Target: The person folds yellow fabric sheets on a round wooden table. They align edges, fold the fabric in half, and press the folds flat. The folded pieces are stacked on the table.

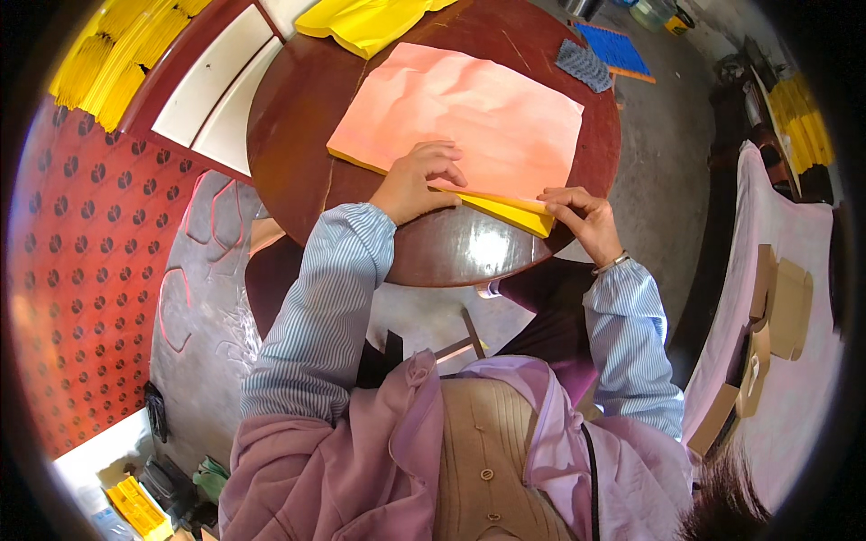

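Pinched in your right hand (586, 221) is the near edge of creased, rectangular salmon-pink paper (469, 122), yellow beneath, lying on a glossy, round, red-brown table (290, 126). Your curled left hand (419, 182) touches that edge; whether it clamps, I cannot tell.

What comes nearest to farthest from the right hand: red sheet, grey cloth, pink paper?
From the right hand:
1. Pink paper: touching it, on the table.
2. Grey cloth: at the table's far right.
3. Red sheet: way over left.
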A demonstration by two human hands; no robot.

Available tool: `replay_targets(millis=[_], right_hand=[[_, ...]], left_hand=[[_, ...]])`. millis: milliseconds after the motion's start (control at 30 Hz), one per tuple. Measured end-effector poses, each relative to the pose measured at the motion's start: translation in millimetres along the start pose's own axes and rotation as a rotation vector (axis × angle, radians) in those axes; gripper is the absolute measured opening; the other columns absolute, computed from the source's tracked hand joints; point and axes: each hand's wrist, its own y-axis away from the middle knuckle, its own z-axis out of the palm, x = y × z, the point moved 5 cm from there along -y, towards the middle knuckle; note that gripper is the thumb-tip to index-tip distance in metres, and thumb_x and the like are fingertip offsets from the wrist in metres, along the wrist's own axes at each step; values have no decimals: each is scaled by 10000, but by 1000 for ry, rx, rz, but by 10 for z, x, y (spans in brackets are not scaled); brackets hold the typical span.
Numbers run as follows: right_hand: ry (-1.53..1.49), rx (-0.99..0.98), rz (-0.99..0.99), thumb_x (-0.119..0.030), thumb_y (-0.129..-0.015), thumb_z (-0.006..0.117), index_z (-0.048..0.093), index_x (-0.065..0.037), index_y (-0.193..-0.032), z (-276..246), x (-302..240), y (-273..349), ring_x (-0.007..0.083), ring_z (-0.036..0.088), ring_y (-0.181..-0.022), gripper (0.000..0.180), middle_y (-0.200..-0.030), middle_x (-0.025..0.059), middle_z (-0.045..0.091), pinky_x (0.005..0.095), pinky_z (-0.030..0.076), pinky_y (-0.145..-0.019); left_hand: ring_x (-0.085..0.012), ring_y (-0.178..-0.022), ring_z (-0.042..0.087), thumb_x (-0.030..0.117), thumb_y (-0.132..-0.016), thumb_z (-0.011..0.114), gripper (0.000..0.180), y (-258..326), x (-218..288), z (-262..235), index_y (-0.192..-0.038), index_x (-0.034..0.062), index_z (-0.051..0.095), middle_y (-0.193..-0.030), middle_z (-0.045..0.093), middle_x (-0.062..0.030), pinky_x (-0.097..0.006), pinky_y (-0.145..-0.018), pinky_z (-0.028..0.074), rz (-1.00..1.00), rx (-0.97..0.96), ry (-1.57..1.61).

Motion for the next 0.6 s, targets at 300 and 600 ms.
replay_targets(millis=[300, 600], right_hand=[[32, -13, 94, -86, -935, 768, 828, 12, -1046, -14, 39, -42, 191, 711, -1016, 160, -1160, 133, 768, 324, 589, -927], [-24, -72, 49, -72, -922, 788, 823, 0, -996, -17, -19, -90, 195, 716, -1020, 109, -1133, 125, 773, 320, 580, -944]], left_hand=[[-297, -1422, 521, 69, -733, 917, 319, 4, -7, 14, -1021, 97, 781, -1397, 666, -94, -397, -1172, 477, -41, -15, -8], [-299, -1416, 524, 54, -723, 920, 341, 7, -42, 20, -1027, 83, 769, -1409, 651, -97, -391, -1169, 490, -4, -16, 4]])
